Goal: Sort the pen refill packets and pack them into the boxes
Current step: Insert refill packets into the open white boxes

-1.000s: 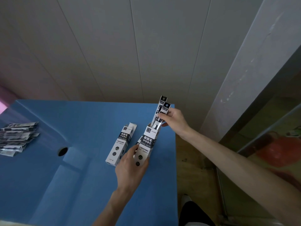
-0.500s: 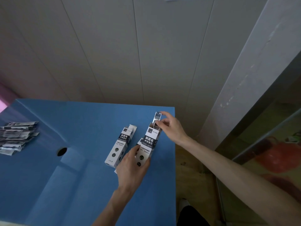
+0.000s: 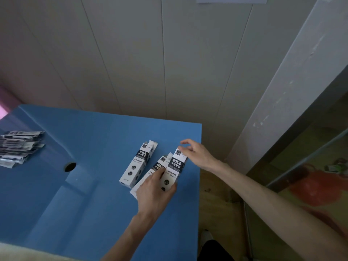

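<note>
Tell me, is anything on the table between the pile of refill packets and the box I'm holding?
Yes. The lone box lies on the blue table between the packet pile and the box your left hand grips.

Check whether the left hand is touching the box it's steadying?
Touching. The head view shows the left hand wrapped round the lower end of the box, thumb and fingers against its sides.

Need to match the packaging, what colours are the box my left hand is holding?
White with black printing, seen in the head view: the box.
</note>
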{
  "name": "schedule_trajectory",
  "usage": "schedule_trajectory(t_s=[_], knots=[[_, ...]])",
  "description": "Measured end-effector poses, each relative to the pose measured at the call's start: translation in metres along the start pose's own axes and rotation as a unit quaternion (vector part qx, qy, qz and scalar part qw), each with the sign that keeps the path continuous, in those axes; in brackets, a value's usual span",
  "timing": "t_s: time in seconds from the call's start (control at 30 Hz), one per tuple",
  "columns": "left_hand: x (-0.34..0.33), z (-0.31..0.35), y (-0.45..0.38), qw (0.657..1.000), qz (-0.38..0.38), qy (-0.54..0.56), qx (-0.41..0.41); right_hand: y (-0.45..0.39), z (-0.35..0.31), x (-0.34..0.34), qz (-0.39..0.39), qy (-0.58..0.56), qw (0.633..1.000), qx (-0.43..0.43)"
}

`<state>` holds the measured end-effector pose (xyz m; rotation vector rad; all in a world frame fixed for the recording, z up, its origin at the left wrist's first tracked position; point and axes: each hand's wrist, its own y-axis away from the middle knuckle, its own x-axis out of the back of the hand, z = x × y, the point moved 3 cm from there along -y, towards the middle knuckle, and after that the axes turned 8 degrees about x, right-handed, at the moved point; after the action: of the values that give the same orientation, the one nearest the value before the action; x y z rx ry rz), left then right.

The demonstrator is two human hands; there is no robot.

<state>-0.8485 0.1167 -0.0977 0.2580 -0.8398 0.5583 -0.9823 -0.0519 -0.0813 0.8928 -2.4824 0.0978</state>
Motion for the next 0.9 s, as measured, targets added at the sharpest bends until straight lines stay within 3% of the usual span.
schedule_trajectory(t_s=[0.1,0.27,0.5,0.73,0.9], knots=[[-0.001,0.004,0.002,1.000,-0.002,-0.001,-0.001,0.000,0.003,0.000,-0.018,0.039,0.999,-0.006],[-0.007,0.000,0.004,1.000,0.006,-0.026,0.005,0.006,0.020,0.005,0.097,0.100,0.990,0.032],[-0.043,-0.015,0.021,0.994,-0.012,-0.105,-0.003,0.019,0.055,-0.012,-0.034,0.143,0.989,0.021],[-0.058,-0.012,0.020,0.989,0.014,-0.149,0.001,0.028,0.062,-0.025,-0.046,0.227,0.971,0.055],[-0.066,-0.002,0.017,0.983,0.023,-0.182,0.009,0.035,0.064,-0.035,-0.027,0.226,0.970,0.082]])
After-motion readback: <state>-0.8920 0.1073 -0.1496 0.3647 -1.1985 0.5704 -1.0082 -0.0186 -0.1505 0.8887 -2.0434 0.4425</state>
